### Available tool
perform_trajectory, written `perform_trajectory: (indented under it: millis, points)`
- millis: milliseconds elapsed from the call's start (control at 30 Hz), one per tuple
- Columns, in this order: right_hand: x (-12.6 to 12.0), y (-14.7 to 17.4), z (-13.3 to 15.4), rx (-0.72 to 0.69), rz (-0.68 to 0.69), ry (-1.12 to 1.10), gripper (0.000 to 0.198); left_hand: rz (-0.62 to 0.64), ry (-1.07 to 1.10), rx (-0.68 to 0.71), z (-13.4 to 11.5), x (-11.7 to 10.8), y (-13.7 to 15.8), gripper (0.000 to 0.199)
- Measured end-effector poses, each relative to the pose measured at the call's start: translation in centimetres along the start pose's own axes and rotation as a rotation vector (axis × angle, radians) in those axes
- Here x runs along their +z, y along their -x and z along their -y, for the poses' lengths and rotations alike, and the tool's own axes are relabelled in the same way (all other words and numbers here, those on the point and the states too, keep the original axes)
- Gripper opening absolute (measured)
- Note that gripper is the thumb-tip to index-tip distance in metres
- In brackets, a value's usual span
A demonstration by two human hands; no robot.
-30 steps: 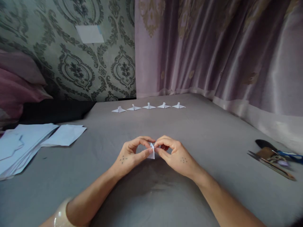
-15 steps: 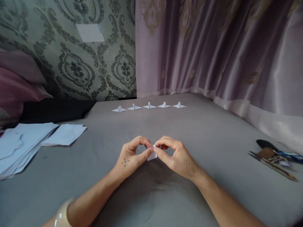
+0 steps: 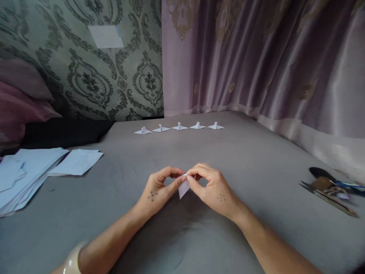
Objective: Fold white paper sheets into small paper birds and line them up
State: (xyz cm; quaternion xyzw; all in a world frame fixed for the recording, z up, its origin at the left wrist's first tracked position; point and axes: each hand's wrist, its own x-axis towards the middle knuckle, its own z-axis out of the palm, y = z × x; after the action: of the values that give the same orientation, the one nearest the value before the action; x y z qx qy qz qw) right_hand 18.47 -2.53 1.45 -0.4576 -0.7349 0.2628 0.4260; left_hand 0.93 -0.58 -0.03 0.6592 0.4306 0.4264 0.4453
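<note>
A small folded piece of white paper (image 3: 184,188) is pinched between both hands, its pointed end hanging down below the fingertips. My left hand (image 3: 159,186) grips it between thumb and index finger from the left. From the right, my right hand (image 3: 212,186) pinches the same piece, thumb and fingertips closed at its upper edge. The fingertips of the two hands nearly meet and hide the top of the paper. Farther back, several folded white paper figures (image 3: 179,126) stand in a row on the grey surface (image 3: 159,152).
Sheets of white paper (image 3: 31,167) lie stacked at the left, beside a smaller folded paper (image 3: 76,161). A black cloth (image 3: 65,133) lies behind them. At the right are scissors (image 3: 327,198) and other small items. A purple curtain (image 3: 216,57) borders the back and right.
The paper piece has turned between my fingers; more of it now hangs down, ending in a point. Both hands stay in nearly the same place. The view has shifted slightly.
</note>
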Motion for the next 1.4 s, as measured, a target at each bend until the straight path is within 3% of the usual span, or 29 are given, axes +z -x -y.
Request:
perform_trajectory:
  millis: [100,233,367,433,600,700,800,900,1033,1167,1400]
  points:
    - [0.3,0.0,0.0,0.027,-0.045,0.020,0.010,-0.027,0.053,-0.055,-0.2,0.1,0.0,0.014]
    - [0.5,-0.2,0.3,0.149,-0.064,-0.021,0.003,-0.096,0.320,-0.139,-0.2,0.5,0.0,0.013]
    - [0.4,-0.2,0.4,0.176,-0.072,-0.086,0.005,-0.101,0.430,-0.146,0.1,0.8,0.0,0.014]
    - [0.3,-0.1,0.2,0.143,-0.088,-0.080,0.007,-0.094,0.378,-0.119,0.1,0.7,0.0,0.015]
    - [0.2,0.0,-0.3,0.098,-0.064,-0.039,0.010,-0.004,0.019,0.004,-0.1,0.4,0.0,0.017]
    - [0.2,-0.1,-0.5,0.069,-0.071,0.004,0.004,0.052,-0.012,-0.059,0.0,0.4,0.0,0.015]
    - [0.2,-0.2,-0.5,0.036,-0.175,0.053,0.027,0.016,0.213,-0.208,0.1,0.7,-0.1,0.018]
    - [0.5,-0.2,-0.5,0.097,-0.259,0.009,0.047,-0.081,0.490,-0.260,0.1,0.8,-0.3,0.018]
    - [1.0,-0.1,-0.3,0.173,-0.330,-0.061,0.028,-0.145,0.627,-0.259,-0.1,0.9,-0.5,0.021]
    - [1.3,0.0,0.1,0.078,-0.333,-0.047,0.012,-0.120,0.636,-0.284,-0.2,1.1,-0.3,0.022]
    - [1.7,0.2,0.5,-0.034,-0.349,-0.063,0.006,-0.035,0.627,-0.253,0.1,1.6,0.2,0.023]
